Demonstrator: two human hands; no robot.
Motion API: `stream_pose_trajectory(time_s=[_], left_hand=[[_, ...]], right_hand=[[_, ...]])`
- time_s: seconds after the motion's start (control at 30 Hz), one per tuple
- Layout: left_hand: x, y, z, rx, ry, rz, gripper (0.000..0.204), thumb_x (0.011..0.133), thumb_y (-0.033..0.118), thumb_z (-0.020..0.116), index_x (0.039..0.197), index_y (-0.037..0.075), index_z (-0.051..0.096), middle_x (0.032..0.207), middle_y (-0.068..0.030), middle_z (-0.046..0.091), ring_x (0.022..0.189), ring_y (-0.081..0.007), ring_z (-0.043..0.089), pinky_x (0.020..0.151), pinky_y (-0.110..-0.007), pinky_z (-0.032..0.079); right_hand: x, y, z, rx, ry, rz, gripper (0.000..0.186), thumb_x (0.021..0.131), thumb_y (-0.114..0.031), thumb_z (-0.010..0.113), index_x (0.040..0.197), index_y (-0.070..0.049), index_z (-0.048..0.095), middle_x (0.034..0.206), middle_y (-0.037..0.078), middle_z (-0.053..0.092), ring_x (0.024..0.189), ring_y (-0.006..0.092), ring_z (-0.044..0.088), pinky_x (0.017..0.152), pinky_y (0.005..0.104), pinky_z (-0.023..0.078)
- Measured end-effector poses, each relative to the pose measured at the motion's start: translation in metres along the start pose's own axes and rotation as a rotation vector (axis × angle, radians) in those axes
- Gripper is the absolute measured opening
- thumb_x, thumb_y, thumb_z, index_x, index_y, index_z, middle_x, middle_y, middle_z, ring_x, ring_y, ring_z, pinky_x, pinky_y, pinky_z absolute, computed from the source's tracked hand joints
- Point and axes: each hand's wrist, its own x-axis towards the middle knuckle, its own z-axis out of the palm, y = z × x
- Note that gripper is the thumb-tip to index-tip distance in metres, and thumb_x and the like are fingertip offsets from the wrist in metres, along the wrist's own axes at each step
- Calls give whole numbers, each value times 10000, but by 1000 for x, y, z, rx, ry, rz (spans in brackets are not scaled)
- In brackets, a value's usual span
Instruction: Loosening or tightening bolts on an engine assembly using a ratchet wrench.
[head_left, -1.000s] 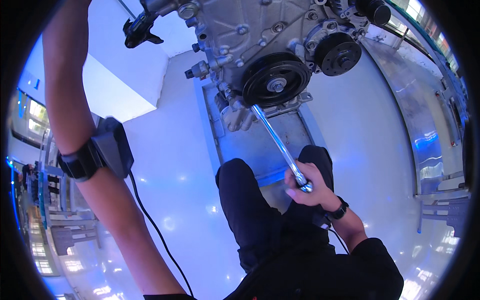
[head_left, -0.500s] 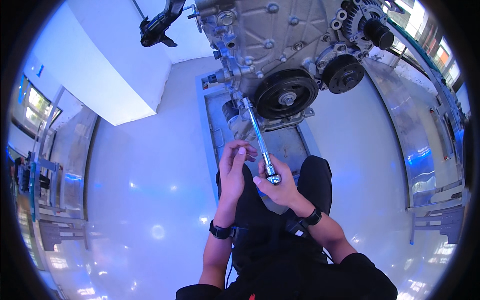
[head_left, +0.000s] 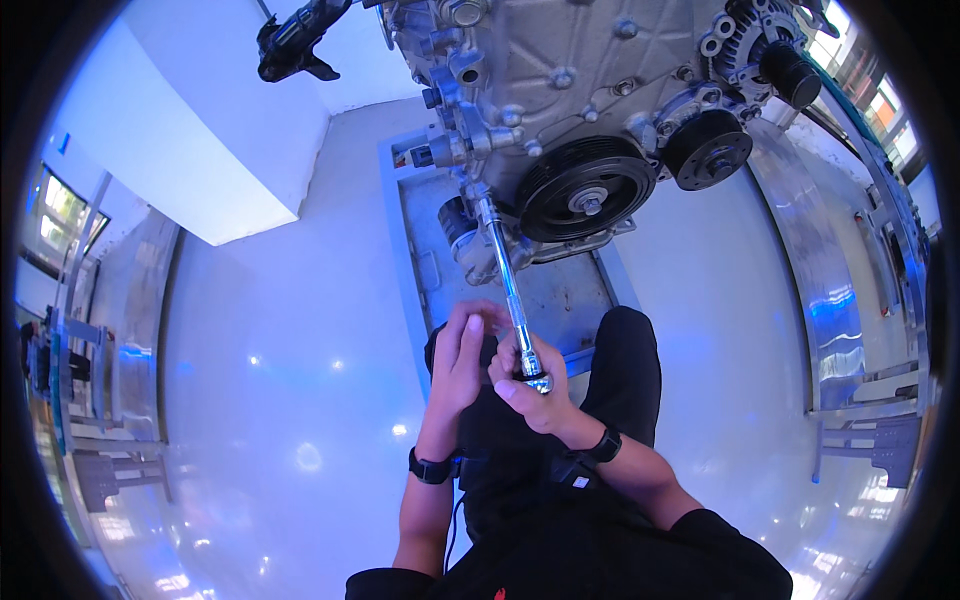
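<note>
A chrome socket tool with a long extension (head_left: 506,275) reaches up to the lower left of the engine (head_left: 590,60), beside the large black crankshaft pulley (head_left: 586,200); its upper end rests at the engine, though the exact fitting is unclear. Gripped round the tool's near end is my right hand (head_left: 530,395). Just left of it, my left hand (head_left: 462,355) hovers with fingers apart, slightly blurred, holding nothing that I can see. A smaller black pulley (head_left: 705,150) and a dark cylindrical oil filter (head_left: 456,225) are also on the engine.
Beneath the engine lies a grey metal stand base (head_left: 400,250) on the pale floor (head_left: 250,400). A white pillar (head_left: 230,160) stands at left, with a black bracket (head_left: 295,50) above. Metal frames line both sides (head_left: 860,440), and my dark-trousered knees (head_left: 625,350) are below the engine.
My left hand came down from the upper left to beside the tool. My right hand and the tool's near end shifted left, and both hands moved slightly in the last half second.
</note>
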Motion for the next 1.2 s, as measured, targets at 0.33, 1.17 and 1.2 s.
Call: stream_pose_trajectory(time_s=[0.33, 1.17, 1.2], left_hand=[[-47, 15, -41, 436, -161, -212, 332, 984, 229, 441, 899, -23, 640, 841, -172, 643, 742, -326, 638, 682, -368, 492], [82, 88, 14, 556, -582, 905, 250, 847, 280, 540, 726, 67, 587, 678, -49, 556, 706, -253, 535, 763, -367, 420], [83, 86, 14, 595, -601, 877, 230, 828, 261, 532, 704, 72, 578, 669, -50, 558, 671, -254, 523, 738, -377, 413]], right_hand=[[1, 1, 22, 371, -14, 27, 222, 837, -97, 606, 895, -72, 394, 727, -7, 448, 643, 54, 401, 585, 222, 347], [2, -33, -7, -233, 35, -65, 208, 820, -217, 627, 835, -25, 549, 602, 44, 549, 508, 137, 527, 493, 270, 421], [6, -43, -9, -237, 39, -63, 208, 820, -217, 627, 835, -25, 549, 602, 44, 549, 508, 137, 527, 493, 270, 421]])
